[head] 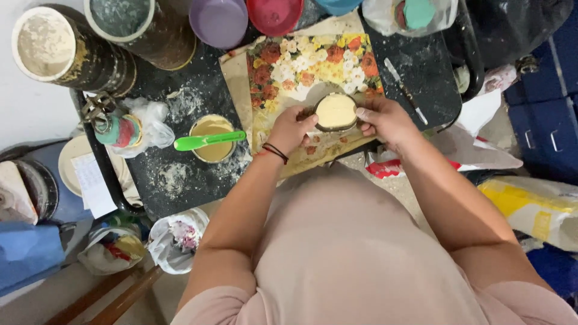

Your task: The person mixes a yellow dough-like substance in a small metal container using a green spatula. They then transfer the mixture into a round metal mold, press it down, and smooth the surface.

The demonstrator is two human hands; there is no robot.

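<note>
I hold a small round mould (336,112) filled with pale cream material between both hands, over a floral-printed sheet (301,66) on the black table (421,72). My left hand (292,128), with a dark band at the wrist, grips the mould's left side. My right hand (385,120) grips its right side with fingertips on the rim. To the left stands a small tin of yellowish paste (212,139) with a green spoon (208,141) lying across it.
Two tall dark cylinders (66,51) with white-dusted insides stand at the back left. Purple (218,21) and red bowls (274,15) sit at the back. A thin tool (404,90) lies on the right. Plastic bags (177,238) and clutter surround the table; a yellow sack (533,210) lies right.
</note>
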